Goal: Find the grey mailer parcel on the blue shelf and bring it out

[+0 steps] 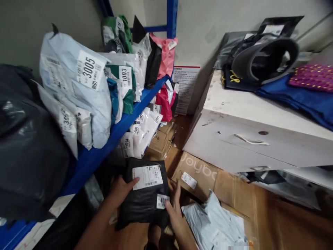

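Note:
A black plastic mailer parcel (144, 201) with a white shipping label and a small numbered sticker sits low in the middle. My left hand (120, 191) grips its left edge, thumb lying on the label. My right hand (174, 211) holds its right edge, thumb by the numbered sticker. Both hands are closed on the parcel.
A blue metal shelf (122, 123) on the left carries several numbered parcels, with more stacked below. A brown cardboard box (200, 172) and a grey mailer (213, 222) lie on the floor. A white drawer cabinet (255, 139) stands at the right with a blue cloth on top.

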A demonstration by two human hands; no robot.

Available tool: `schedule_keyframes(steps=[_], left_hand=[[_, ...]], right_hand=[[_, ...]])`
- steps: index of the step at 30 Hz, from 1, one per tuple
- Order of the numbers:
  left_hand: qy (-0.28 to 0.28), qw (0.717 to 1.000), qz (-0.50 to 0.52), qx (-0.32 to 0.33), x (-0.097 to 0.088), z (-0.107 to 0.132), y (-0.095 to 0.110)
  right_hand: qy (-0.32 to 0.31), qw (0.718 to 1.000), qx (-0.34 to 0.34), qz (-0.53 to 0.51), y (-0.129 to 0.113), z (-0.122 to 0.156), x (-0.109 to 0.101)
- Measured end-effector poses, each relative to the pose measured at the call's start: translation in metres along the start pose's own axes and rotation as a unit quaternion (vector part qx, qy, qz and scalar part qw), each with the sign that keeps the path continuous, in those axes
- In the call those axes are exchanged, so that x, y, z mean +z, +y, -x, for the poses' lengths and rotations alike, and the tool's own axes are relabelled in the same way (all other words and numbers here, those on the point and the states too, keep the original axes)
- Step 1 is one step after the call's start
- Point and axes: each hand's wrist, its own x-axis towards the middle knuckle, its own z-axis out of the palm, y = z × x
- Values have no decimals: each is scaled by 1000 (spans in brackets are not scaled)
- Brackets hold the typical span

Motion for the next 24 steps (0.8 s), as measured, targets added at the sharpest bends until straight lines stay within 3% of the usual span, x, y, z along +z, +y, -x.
schedule_keyframes(steps=[3, 5, 7, 10, 12, 15, 19, 24], left_hand=[[48, 999, 1, 7, 3, 7, -5], [68, 997, 13, 38, 4, 12, -9], [88, 992, -7, 90, 4, 18, -15], [129, 962, -176, 166, 1, 31, -25], [168, 921, -300, 184, -4, 41, -31], [232, 876, -368, 206, -17, 54, -38], [275, 863, -389, 166, -35, 61, -46], [215, 825, -492, 174, -43, 54, -53]], right_hand=[[-60, 981, 157, -95, 8, -12, 16], [-78, 970, 178, -149, 8, -15, 17], [-40, 980, 141, -131, 0, -17, 13], [1, 999, 3, 32, -28, -22, 8], [-37, 983, -93, 153, -53, -29, 17], [-142, 938, -191, 253, -82, -44, 53], [-176, 908, -207, 319, -98, -72, 113], [-226, 866, -217, 390, -114, -99, 148]])
